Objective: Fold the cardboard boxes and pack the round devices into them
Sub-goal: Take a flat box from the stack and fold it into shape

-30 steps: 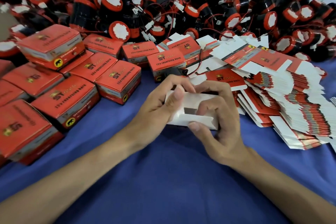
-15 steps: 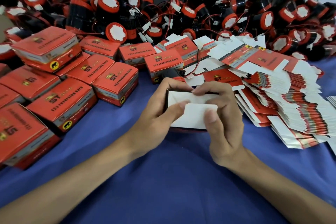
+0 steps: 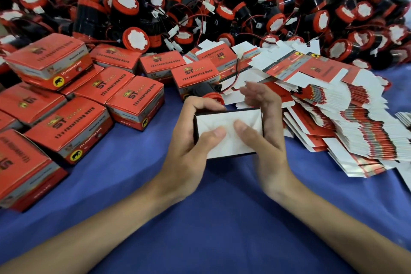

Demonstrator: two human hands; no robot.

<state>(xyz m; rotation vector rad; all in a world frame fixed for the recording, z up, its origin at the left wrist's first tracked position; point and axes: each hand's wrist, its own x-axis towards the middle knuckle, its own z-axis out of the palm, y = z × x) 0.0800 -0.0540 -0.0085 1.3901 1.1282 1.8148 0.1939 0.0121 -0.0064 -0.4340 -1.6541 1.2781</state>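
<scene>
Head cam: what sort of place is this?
Probably a hand-packing bench in a small workshop: a heap of round wired devices, a stack of flat unfolded cartons, rows of closed red boxes, on a blue cloth. The left hand holds a box mid-fold.

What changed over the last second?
The box's white end flaps, part open a second ago, now lie folded flat and closed. Left hand grips the box; both thumbs press the flaps. Right hand's fingers have lifted off the far edge and spread. Packed boxes, flat blanks and device pile unchanged.
</scene>
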